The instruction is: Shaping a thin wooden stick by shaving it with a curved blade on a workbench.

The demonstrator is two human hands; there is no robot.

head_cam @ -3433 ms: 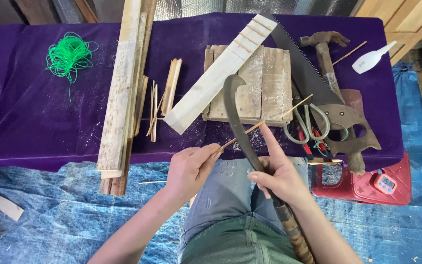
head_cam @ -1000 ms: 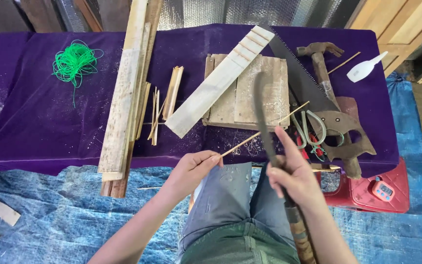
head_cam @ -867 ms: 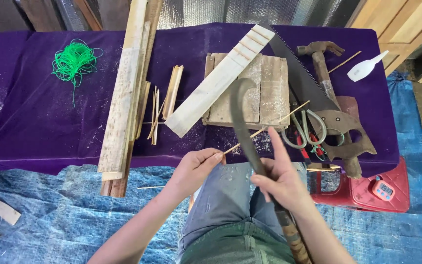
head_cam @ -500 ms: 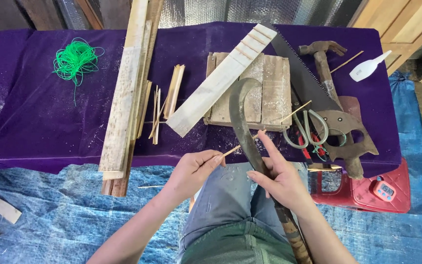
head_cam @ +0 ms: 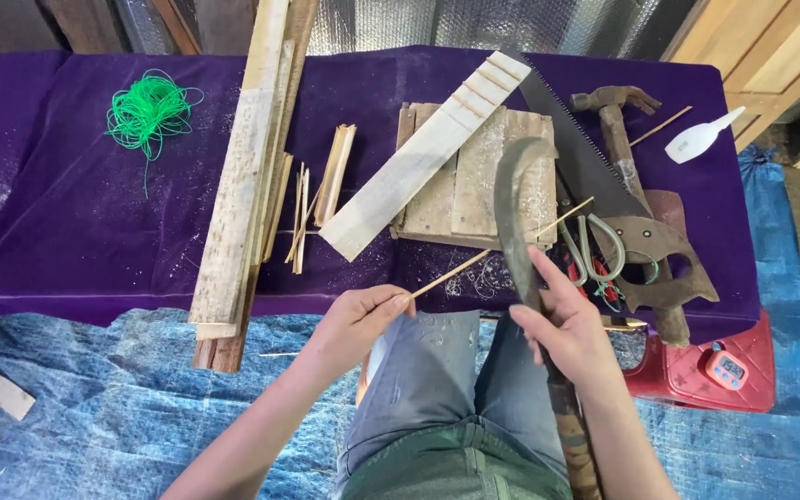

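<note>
My left hand pinches the near end of a thin bamboo stick that slants up to the right over the table edge. My right hand grips a curved, dark billhook knife by its wooden handle; the blade stands upright and crosses the stick near its middle. My index finger lies along the blade's back. Both hands hover above my lap, just in front of the purple-covered table.
On the table lie long wooden planks, split bamboo strips, a notched slat on a wooden board, a handsaw, a hammer, scissors, green cord and a white spoon. A red stool stands right.
The knife has slid back and forth along the stick and now stands more upright, its blade nearer the stick's middle. My left hand has kept hold of the stick's end.
</note>
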